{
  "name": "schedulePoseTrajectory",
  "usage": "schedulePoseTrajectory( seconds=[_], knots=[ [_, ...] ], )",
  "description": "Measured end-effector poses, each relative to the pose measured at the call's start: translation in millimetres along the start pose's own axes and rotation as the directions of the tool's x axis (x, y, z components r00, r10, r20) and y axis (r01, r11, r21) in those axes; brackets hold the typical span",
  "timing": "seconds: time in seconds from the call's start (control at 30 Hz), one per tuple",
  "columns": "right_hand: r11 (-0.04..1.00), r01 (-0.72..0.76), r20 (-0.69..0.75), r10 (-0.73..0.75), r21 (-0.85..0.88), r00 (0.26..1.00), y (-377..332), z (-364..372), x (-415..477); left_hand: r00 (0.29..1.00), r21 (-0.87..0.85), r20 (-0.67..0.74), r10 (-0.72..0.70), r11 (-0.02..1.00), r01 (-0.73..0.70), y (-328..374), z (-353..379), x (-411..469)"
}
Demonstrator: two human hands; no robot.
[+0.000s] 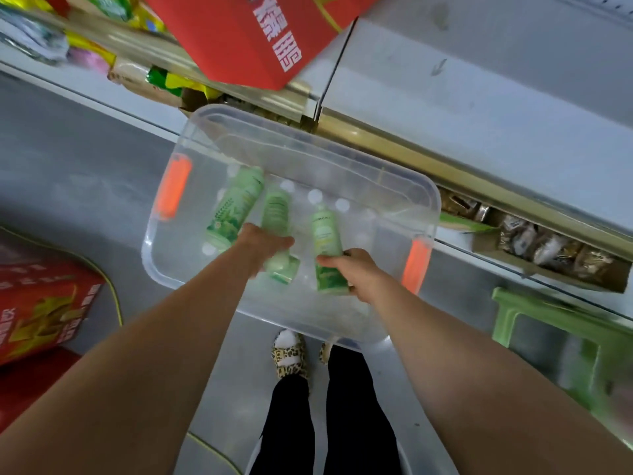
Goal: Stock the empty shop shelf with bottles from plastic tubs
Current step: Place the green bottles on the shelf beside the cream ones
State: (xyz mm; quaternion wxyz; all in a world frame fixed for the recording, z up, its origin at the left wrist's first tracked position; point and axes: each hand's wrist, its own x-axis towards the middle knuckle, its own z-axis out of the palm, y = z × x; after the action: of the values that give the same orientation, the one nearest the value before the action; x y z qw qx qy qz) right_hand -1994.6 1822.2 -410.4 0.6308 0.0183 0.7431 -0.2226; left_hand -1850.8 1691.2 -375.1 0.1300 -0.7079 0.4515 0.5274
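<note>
A clear plastic tub with orange handles stands on the floor below me. Three pale green bottles lie in it. My left hand is closed around the middle bottle, near its lower half. My right hand grips the base of the right bottle, whose cap points away from me. The left bottle lies loose, tilted, beside my left wrist. The grey shelf runs along the far side of the tub.
A red carton sits on the shelf at top. Another red box stands on the floor at left. A green stool is at right. Packaged goods fill the low shelf behind the tub. My feet are just below the tub.
</note>
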Motion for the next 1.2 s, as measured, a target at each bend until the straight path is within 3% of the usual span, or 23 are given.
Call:
schedulePoseTrajectory(
  seconds=[0.03, 0.07, 0.17, 0.33, 0.47, 0.6, 0.7, 0.8, 1.03, 1.2],
  knots=[
    [0.998, -0.007, 0.017, 0.006, 0.059, 1.0, -2.1, -3.8, -12.8, 0.993, -0.205, 0.104, -0.048, 0.976, 0.069, -2.9, -4.3, -10.4],
    [0.994, -0.008, 0.028, 0.005, 0.106, 1.0, -4.7, -7.6, -26.1, 0.98, -0.308, 0.191, -0.046, 0.946, 0.105, -7.0, -7.9, -22.1],
    [0.98, 0.009, 0.034, -0.017, 0.199, 0.999, -12.4, -16.9, -64.3, 0.946, -0.46, 0.318, 0.069, 0.883, 0.091, -19.9, -17.4, -56.9],
    [0.96, 0.075, 0.0, -0.078, 0.27, 0.997, -15.4, -33.2, -129.0, 0.883, -0.659, 0.376, 0.282, 0.751, 0.04, -21.1, -37.8, -114.4],
    [0.908, 0.156, -0.023, -0.16, 0.388, 0.987, -22.2, -45.4, -184.7, 0.814, -0.731, 0.422, 0.399, 0.68, 0.046, -8.9, -52.0, -169.6],
    [0.854, 0.288, -0.018, -0.311, 0.433, 0.95, -38.8, -64.1, -242.6, 0.775, -0.74, 0.435, 0.459, 0.673, 0.017, 10.8, -64.1, -219.5],
    [0.789, 0.422, -0.059, -0.444, 0.447, 0.894, -53.3, -79.6, -285.3, 0.751, -0.73, 0.404, 0.522, 0.679, -0.079, 31.3, -69.2, -256.7],
    [0.713, 0.528, -0.1, -0.55, 0.462, 0.829, -62.3, -92.1, -321.9, 0.673, -0.707, 0.401, 0.621, 0.677, -0.204, 48.5, -73.7, -291.4],
    [0.587, 0.708, -0.201, -0.696, 0.394, 0.689, -76.6, -119.5, -395.1, 0.53, -0.764, 0.388, 0.754, 0.584, -0.273, 85.2, -89.0, -351.1],
    [0.488, 0.771, -0.227, -0.764, 0.409, 0.604, -84.9, -141.3, -435.8, 0.408, -0.748, 0.346, 0.845, 0.511, -0.423, 110.0, -89.9, -390.2]
  ],
)
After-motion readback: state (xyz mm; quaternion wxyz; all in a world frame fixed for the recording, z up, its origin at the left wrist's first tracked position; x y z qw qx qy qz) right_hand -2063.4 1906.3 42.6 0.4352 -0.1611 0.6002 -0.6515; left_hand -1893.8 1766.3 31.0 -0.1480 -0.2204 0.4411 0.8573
